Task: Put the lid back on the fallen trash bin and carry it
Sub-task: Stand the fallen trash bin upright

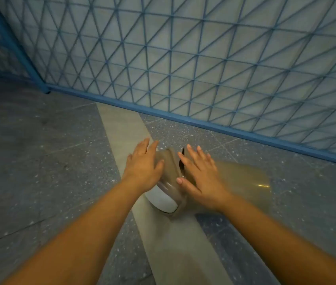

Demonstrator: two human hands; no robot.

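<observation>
- While lying on its side on the speckled floor (39, 161), trash bin (245, 182) points its base right, mouth left.
- Lid (168, 194), tan-rimmed with white flap, sits against the bin's mouth, a dark gap showing at the top.
- Left hand (143, 167) flat on lid, fingers spread.
- Right hand (199, 173) flat on bin, fingers spread, pinching nothing.
- Blue mesh fence (183, 58) behind.

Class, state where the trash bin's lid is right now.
In the head view, the lid is at centre, at the fallen bin's mouth, between the left hand and right hand.
</observation>
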